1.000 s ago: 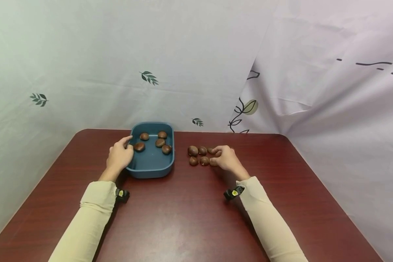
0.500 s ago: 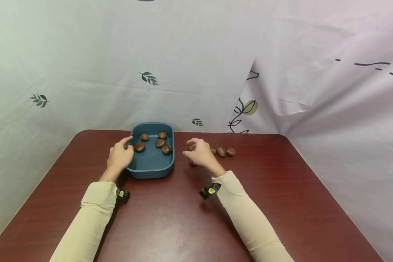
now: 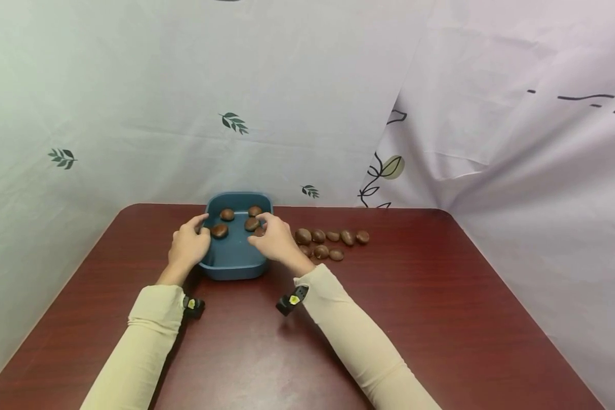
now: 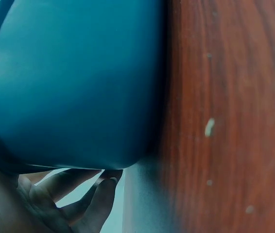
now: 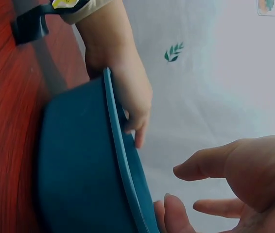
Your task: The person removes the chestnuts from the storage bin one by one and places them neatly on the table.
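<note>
Head view: I've got the left hand [image 3: 189, 246] curled on the left rim of a blue, rounded-rectangular plastic bin [image 3: 233, 272], glossy brown chestnuts [image 3: 219, 230] inside, more rowed alongside! Left wrist: bent fingers [image 4: 103, 199] by its wall. Right wrist: my right hand [image 5: 259, 179] gapes wide, empty, beside the bin.

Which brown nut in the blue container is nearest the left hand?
The brown nut just beside the left hand, by its thumb; the others in the blue container lie farther back or toward the right.
</note>
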`<state>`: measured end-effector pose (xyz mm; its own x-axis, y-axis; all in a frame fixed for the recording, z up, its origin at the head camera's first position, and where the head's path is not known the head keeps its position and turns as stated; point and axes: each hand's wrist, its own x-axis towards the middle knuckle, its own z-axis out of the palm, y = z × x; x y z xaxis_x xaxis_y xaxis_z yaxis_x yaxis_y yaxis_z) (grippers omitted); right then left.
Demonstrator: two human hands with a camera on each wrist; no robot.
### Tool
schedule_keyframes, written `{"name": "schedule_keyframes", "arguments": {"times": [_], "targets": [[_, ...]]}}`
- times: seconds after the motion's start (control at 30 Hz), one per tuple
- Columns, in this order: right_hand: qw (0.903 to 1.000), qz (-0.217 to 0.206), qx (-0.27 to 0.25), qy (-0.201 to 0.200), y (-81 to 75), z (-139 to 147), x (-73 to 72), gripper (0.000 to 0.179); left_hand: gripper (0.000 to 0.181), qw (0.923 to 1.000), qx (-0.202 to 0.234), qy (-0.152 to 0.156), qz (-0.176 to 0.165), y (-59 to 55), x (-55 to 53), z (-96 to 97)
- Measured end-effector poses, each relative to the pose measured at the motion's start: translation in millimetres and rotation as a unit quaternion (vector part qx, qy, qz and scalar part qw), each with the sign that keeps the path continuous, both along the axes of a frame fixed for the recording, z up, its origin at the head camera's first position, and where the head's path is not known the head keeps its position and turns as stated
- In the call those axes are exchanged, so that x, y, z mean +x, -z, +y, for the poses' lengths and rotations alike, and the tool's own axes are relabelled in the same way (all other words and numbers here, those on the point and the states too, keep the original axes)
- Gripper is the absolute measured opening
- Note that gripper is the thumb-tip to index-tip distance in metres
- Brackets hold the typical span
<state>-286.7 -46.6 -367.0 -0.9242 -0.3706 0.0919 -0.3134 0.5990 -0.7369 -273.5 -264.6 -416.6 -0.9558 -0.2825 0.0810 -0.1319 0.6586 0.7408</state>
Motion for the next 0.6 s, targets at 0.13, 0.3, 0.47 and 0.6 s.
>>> {"name": "schedule_keyframes", "arguments": {"times": [0.13, 0.3, 0.47, 0.6], "targets": [[0.9999, -0.007, 0.008, -0.005, 1.1, -12, 0.2, 0.053, 0.054, 1.0, -0.001, -0.001, 0.002, 0.1, 0.4, -0.2], [0.999, -0.035, 0.028, 0.007, 3.6, -24, -0.6, 0.054, 0.054, 1.0, 0.002, 0.0, 0.002, 1.0, 0.3, -0.8], [0.9973, -0.052, 0.045, 0.024, 6.8, -31, -3.1, 0.062, 0.054, 1.0, 0.003, 0.002, 0.002, 2.2, -0.5, -0.2], [0.9962, -0.062, 0.054, 0.03, 8.7, -34, -6.9, 0.07, 0.054, 1.0, 0.003, 0.002, 0.007, 1.9, -1.2, -0.8]]}}
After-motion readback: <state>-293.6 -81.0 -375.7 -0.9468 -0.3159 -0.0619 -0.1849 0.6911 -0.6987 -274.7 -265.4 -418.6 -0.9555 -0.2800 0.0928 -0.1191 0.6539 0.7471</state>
